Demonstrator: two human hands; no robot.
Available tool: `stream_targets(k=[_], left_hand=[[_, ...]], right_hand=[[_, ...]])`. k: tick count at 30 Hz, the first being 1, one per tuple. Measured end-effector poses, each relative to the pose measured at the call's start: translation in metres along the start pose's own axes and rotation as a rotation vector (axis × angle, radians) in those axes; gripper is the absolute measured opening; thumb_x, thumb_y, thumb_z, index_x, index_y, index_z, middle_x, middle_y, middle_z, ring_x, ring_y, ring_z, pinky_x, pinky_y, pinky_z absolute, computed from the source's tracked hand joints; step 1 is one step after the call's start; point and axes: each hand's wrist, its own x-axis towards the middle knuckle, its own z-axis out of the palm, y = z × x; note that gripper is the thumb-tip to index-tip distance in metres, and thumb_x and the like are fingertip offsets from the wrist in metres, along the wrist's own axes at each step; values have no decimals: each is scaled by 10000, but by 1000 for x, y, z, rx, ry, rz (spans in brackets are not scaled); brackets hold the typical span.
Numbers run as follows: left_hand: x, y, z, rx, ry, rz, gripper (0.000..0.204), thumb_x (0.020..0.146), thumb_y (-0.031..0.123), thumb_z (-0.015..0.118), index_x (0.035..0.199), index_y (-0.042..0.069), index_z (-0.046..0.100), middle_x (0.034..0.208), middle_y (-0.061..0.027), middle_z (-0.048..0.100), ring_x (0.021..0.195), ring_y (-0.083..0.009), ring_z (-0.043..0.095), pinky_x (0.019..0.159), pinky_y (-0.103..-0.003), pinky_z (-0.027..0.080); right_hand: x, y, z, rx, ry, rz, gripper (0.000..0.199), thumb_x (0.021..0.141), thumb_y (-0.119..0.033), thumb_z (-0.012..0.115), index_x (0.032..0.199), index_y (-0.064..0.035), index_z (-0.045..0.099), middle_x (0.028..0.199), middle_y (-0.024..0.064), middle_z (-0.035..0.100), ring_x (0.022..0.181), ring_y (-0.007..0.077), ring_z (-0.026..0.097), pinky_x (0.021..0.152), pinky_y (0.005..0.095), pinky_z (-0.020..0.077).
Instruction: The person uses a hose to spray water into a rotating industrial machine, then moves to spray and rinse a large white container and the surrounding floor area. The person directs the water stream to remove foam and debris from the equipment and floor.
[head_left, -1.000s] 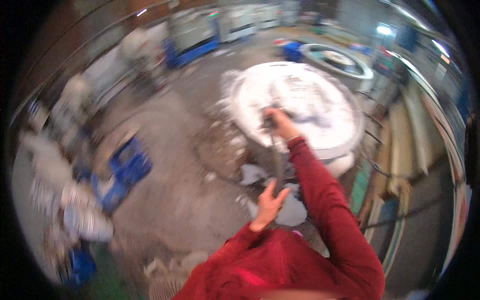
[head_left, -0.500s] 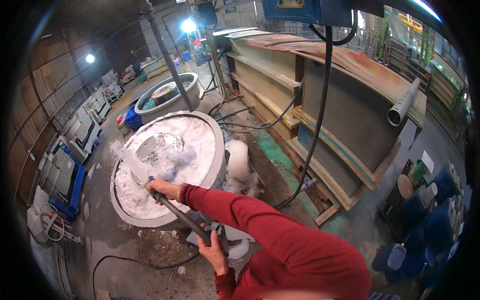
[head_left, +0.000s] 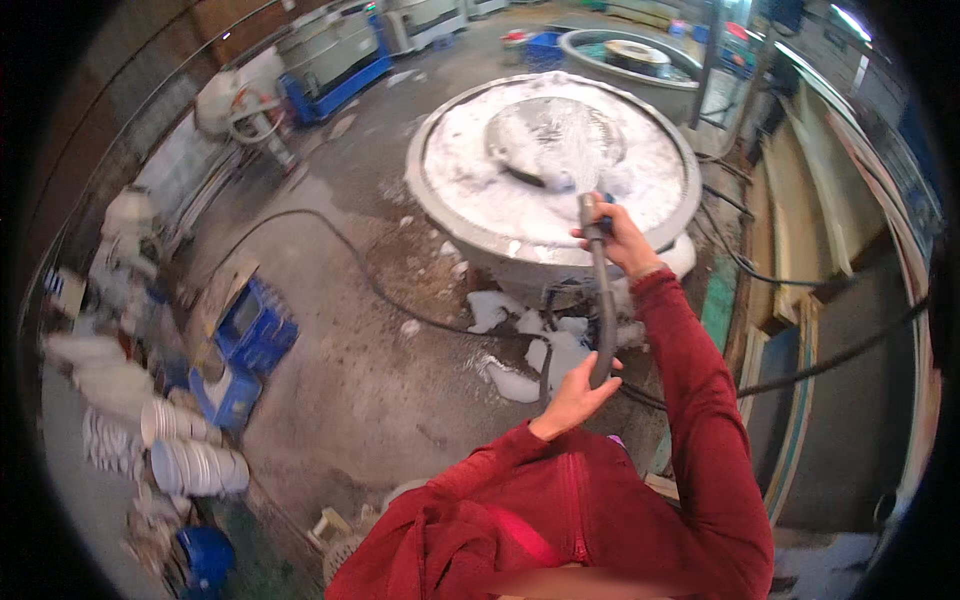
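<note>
My right hand is closed around the front end of a dark water hose, just behind its nozzle. Lower down, near my chest, my left hand grips the same hose where it bends. A spray of water leaves the nozzle and lands in a large round grey tub. White foam fills most of the tub around a raised, wet round centre. Foam has spilled onto the floor below the rim.
A second round tub stands behind. The dark hose trails across the wet floor at left. Blue crates and stacked white buckets sit at lower left; machines line the left wall. Large wooden-framed panels stand along the right.
My view has swung left and down, so the tub now appears farther right and higher. Both hands keep hold of the hose. The spray now strikes the raised centre of the tub.
</note>
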Motion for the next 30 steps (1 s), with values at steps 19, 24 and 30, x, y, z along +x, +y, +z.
stream_targets(k=[19, 24, 30], left_hand=[[25, -5, 59, -68, -21, 44, 210, 806, 133, 598, 1006, 109, 537, 607, 72, 442, 457, -21, 380, 405, -200, 300], [41, 6, 79, -66, -61, 123, 209, 805, 131, 597, 1004, 100, 540, 632, 64, 460, 477, -21, 390, 419, -198, 306], [47, -3, 105, -29, -145, 130, 224, 804, 140, 600, 1015, 93, 539, 684, 45, 504, 508, -27, 402, 445, -207, 327]], right_hand=[[-20, -26, -72, 99, 48, -94, 496, 673, -96, 501, 1149, -89, 360, 943, 136, 423, 715, 331, 569, 505, 370, 479], [-43, -66, -76, 77, 43, -166, 525, 675, -99, 492, 1182, -120, 359, 868, 91, 436, 720, 302, 569, 502, 356, 468], [-56, -67, -129, 74, 96, -165, 520, 673, -131, 503, 1179, -117, 384, 871, 105, 480, 703, 304, 593, 522, 373, 483]])
